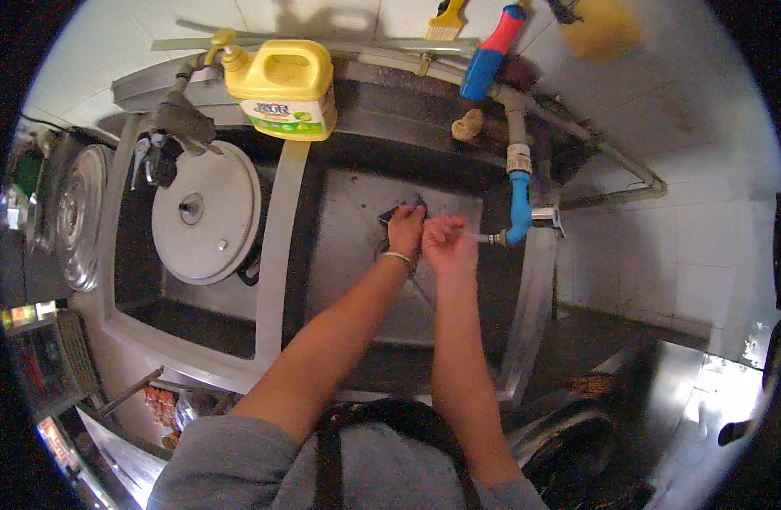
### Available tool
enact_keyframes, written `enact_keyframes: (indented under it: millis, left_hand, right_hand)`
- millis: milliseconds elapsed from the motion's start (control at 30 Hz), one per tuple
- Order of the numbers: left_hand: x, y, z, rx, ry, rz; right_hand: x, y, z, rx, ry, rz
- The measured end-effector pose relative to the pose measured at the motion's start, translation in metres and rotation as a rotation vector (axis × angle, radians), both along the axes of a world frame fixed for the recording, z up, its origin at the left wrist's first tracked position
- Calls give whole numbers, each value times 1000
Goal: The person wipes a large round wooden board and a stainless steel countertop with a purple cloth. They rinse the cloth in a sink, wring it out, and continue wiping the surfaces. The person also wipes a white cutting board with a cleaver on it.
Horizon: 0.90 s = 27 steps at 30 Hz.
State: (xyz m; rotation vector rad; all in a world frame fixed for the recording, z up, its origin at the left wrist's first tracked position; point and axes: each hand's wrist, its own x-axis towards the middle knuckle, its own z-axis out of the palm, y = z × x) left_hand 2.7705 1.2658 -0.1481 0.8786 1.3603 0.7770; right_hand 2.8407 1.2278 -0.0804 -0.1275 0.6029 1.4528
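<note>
Both hands are over the right basin (339, 268) of a metal double sink. My left hand (404, 233), with a pale band at the wrist, has its fingers closed on a small dark purple item (385, 218). Most of that item is covered by the fingers, so its kind is unclear. Close beside it, my right hand (448, 242) is blurred, fingers curled, at the outlet of a blue pipe tap (521, 204). A short whitish stream, apparently water, runs from the nozzle (496, 239) to this hand. Whether the right hand holds anything is hidden.
A large round pot lid (205, 217) lies in the left basin. On the sink's back ledge stand a yellow pump jug (282, 89) and a scrunched tan lump (467, 125). A grey cloth (190, 121) hangs over the left tap. A red-and-blue handle (492, 54) leans behind.
</note>
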Motion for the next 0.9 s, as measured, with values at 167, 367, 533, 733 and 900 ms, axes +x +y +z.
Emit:
enact_keyframes:
  millis: [167, 367, 533, 733, 900]
  left_hand:
    - [-4, 10, 50, -256, -335, -71]
    - [18, -12, 85, 538, 321, -159]
    - [-9, -40, 77, 794, 558, -416]
    - [-29, -19, 78, 402, 351, -207]
    - [-18, 9, 62, -304, -734, -177]
  right_hand:
    - [6, 4, 30, 3, -142, -114]
    - [40, -8, -18, -305, -644, 61]
    - [28, 0, -32, -238, -997, 365]
    - [18, 0, 0, -374, -969, 458]
    - [-27, -32, 54, -360, -1806, 526]
